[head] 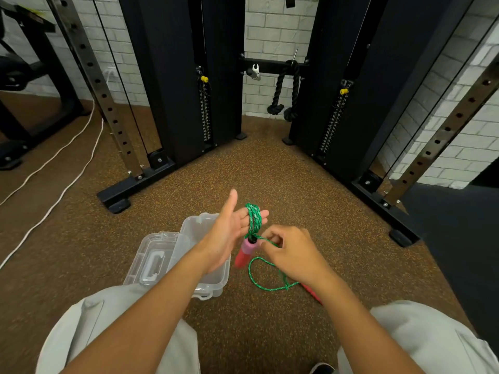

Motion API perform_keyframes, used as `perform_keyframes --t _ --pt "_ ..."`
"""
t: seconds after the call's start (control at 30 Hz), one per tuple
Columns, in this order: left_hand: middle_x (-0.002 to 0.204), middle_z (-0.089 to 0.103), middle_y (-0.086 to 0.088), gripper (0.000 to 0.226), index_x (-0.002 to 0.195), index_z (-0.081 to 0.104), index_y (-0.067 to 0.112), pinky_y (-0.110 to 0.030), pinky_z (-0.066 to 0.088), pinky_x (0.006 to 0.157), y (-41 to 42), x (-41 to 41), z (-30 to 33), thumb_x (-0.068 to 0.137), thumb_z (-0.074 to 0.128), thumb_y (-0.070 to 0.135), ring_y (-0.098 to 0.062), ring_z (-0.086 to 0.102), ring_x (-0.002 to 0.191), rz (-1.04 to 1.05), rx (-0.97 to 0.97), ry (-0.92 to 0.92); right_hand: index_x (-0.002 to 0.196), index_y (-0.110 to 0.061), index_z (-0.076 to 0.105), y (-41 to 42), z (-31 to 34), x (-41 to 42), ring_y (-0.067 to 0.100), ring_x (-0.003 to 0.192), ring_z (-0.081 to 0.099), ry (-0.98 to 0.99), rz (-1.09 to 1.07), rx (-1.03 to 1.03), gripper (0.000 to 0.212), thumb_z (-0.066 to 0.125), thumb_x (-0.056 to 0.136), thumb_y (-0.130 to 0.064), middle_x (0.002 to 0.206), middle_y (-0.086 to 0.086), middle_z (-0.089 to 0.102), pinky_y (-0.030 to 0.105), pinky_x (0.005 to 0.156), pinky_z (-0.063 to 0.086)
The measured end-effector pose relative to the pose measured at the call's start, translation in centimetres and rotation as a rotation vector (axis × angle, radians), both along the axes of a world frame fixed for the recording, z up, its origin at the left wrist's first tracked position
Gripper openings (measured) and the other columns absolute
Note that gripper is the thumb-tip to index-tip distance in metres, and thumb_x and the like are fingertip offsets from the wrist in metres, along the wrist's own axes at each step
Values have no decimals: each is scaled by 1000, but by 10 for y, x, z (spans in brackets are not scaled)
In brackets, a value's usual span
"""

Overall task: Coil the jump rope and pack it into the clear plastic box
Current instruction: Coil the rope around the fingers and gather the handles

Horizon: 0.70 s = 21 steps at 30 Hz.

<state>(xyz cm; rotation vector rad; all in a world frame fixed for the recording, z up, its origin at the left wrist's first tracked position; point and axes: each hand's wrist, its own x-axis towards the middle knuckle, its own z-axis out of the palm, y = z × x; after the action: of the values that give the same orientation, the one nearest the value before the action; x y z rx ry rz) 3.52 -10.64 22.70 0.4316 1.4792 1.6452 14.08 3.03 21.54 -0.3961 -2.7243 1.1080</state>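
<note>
Left hand (229, 228) flat, fingers wrapped in green jump rope (255, 220) coils; one red handle (244, 253) hangs below. Right hand (290, 251) pinches the strand, apparently. Loose loop on floor beside open clear plastic box (213, 287).

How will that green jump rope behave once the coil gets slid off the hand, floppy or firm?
Likely floppy: the green rope is thin braided cord, wrapped around the left hand's fingers, and its slack lies in a loose loop on the floor. The coil may spring apart unless pinched. The dangling pink handle could swing.
</note>
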Motion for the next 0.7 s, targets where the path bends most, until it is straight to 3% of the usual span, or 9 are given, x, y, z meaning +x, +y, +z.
perform_keyframes --t 0.1,0.2,0.27,0.33,0.43,0.53,0.7 --pt "143 63 1 92 146 50 12 -16 40 97 4 1 -3 93 4 71 -6 60 125 -10 -104 119 75 -22 71 4 7 2 4 51 46 14 -16 5 12 71 86 -27 60 -2 67 20 55 38" --pt "138 67 5 96 143 55 16 -31 34 118 4 -2 -13 87 11 81 -10 60 130 -28 -144 231 74 -24 70 7 16 6 -3 51 50 36 -3 -25 13 71 86 -19 60 -2 67 12 54 37" --pt "143 63 7 102 145 54 22 -38 26 123 3 -6 -24 83 13 91 -9 55 135 -63 -210 288 77 -22 72 8 19 7 -10 55 54 56 -2 -45 11 72 86 -16 61 -8 67 7 57 38" --pt "145 62 4 105 144 56 28 -44 25 124 1 -7 -29 77 13 97 -12 54 136 -114 -270 316 81 -22 74 12 19 6 -4 57 56 73 -24 -54 6 75 85 -17 67 -10 71 11 58 40" --pt "118 77 -2 99 120 73 23 -41 36 114 0 -2 -20 84 7 89 -16 69 118 -215 -233 327 85 -25 75 19 20 5 2 68 65 80 -16 -95 6 78 83 -20 76 -10 75 23 67 51" --pt "99 80 -10 102 102 77 15 -41 46 101 1 2 -13 86 4 85 -21 74 94 -235 -202 284 87 -25 76 21 22 8 5 78 69 91 12 -120 6 79 84 -22 81 -10 75 32 79 57" --pt "84 74 -11 99 99 73 6 -37 46 86 2 0 -11 87 7 78 -19 67 75 -220 -136 187 87 -23 75 22 22 8 10 76 70 126 38 -193 4 77 87 -19 79 -6 77 37 78 58"
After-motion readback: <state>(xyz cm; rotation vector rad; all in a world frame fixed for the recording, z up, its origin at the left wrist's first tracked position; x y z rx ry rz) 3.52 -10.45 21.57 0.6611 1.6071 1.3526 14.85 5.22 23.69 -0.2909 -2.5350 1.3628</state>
